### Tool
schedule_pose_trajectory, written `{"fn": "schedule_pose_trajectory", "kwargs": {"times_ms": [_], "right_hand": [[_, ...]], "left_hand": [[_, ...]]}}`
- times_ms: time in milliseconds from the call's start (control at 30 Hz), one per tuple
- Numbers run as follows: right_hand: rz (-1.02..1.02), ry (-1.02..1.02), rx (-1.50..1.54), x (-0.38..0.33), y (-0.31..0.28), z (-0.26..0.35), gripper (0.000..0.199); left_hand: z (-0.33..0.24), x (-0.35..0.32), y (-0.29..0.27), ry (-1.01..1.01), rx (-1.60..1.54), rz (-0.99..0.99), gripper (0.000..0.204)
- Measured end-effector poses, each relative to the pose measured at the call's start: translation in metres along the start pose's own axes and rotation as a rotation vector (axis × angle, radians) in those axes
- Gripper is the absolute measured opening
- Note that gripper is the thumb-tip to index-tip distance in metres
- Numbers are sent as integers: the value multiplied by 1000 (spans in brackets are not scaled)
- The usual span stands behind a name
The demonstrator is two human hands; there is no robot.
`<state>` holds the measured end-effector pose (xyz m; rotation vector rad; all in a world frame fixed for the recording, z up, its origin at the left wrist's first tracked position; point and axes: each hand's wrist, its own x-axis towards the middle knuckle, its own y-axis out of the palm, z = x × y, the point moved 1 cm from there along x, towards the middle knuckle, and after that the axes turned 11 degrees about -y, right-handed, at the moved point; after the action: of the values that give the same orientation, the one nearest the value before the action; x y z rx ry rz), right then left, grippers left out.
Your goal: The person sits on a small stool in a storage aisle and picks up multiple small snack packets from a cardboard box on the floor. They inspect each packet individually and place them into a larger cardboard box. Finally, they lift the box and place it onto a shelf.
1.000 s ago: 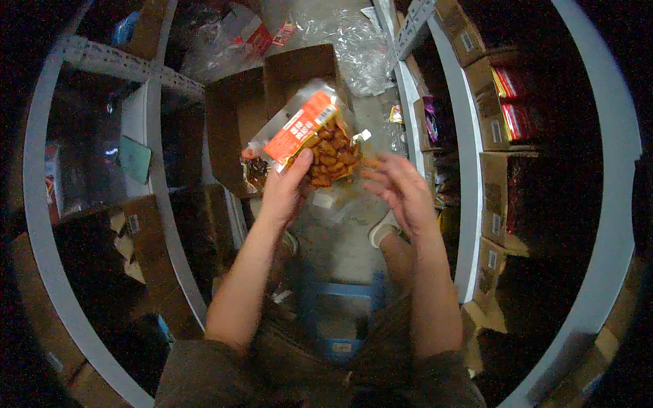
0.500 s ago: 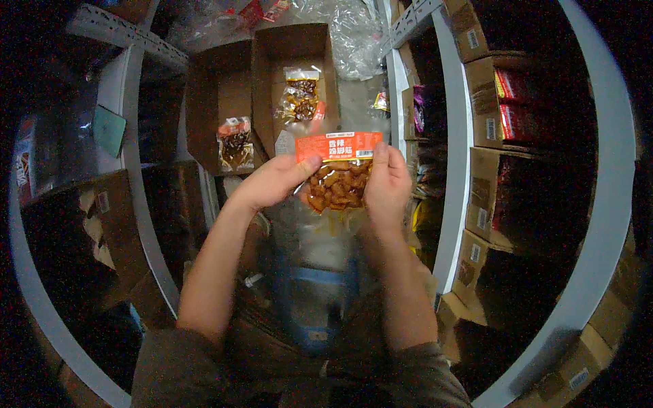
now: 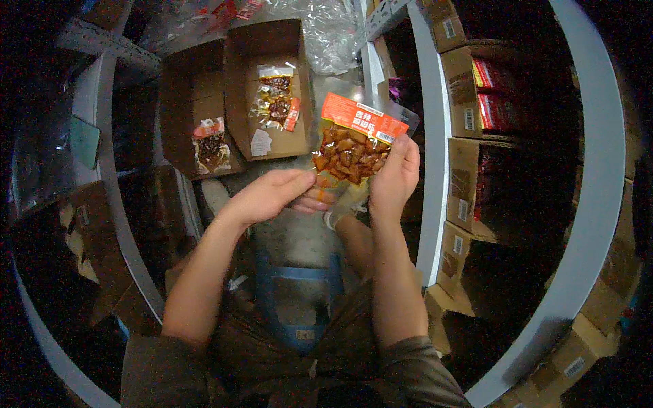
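I hold a clear snack packet (image 3: 354, 139) with an orange top strip and brown pieces inside, up in front of me. My right hand (image 3: 393, 178) grips its right side and lower edge. My left hand (image 3: 272, 194) pinches its lower left corner with the fingertips. Beyond it, on the floor, an open cardboard box (image 3: 299, 81) holds a similar packet (image 3: 274, 102) and a small white slip. A second open box (image 3: 180, 102) to its left holds a darker packet (image 3: 212, 144).
Metal shelving runs down both sides. The right shelves carry cardboard cartons (image 3: 469, 177), some showing red packs (image 3: 493, 92). Crumpled clear plastic (image 3: 333, 30) lies beyond the boxes. A blue stool (image 3: 299, 306) sits under me between my knees.
The packet has moved right and up, tilting, with my right hand now holding it from the side. My left hand slid down to its lower corner. The view shifted.
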<state>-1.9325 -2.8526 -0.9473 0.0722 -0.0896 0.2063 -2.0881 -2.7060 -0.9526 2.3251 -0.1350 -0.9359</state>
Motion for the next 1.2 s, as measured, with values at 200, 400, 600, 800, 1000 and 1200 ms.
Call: {"fn": "schedule_pose_trajectory", "kwargs": {"times_ms": [200, 400, 600, 800, 1000, 1200], "right_hand": [[55, -19, -67, 1, -5, 7, 31], [202, 129, -32, -14, 7, 5, 27], [438, 350, 45, -32, 26, 7, 25], [790, 466, -106, -41, 16, -5, 42], [595, 335, -321, -42, 24, 5, 34], [776, 438, -154, -28, 15, 9, 31]], "left_hand": [[-2, -6, -3, -30, 55, 16, 46], [-10, -16, -23, 158, 263, -269, 51], [-30, -18, -26, 320, -148, -537, 48], [-47, -40, -31, 376, -437, -597, 48], [-43, -48, -45, 366, -288, -671, 47], [-25, -39, -60, 237, -133, -557, 48]]}}
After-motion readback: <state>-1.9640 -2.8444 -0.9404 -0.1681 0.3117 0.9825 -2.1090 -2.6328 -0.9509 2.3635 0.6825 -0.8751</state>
